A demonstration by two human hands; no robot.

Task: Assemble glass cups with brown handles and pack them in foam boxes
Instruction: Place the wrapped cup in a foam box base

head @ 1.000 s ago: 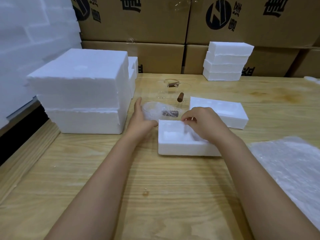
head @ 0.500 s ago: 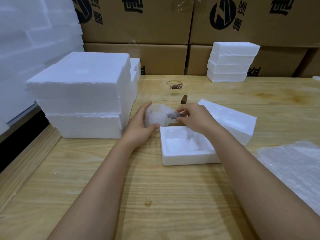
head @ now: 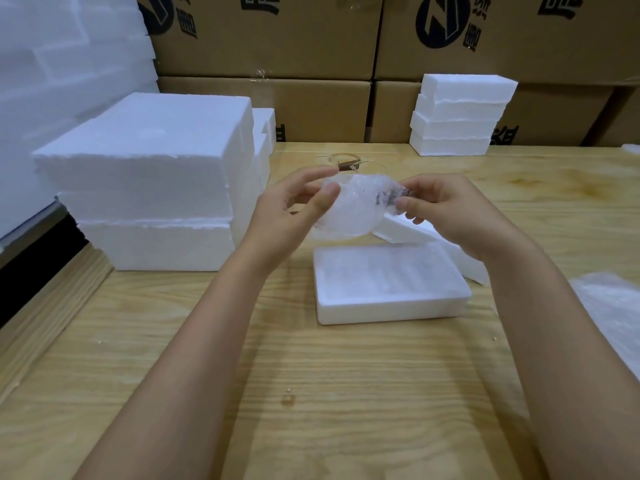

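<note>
Left hand (head: 287, 218) and right hand (head: 450, 216) have raised the seemingly wrapped cup (head: 353, 211) clear.

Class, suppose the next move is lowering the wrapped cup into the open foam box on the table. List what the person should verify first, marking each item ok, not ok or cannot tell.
1. Grip: left hand and right hand both hold the wrapped cup, one at each end: ok.
2. Box ready: foam box lies open side up with nothing in its cavity: ok.
3. Cup lined up over the cavity: cannot tell from one view.
4. Wrap fully covers the brown handle: cannot tell; it shows dimly through.
5. Other half to hand: second foam piece lies close behind the box: ok.
</note>
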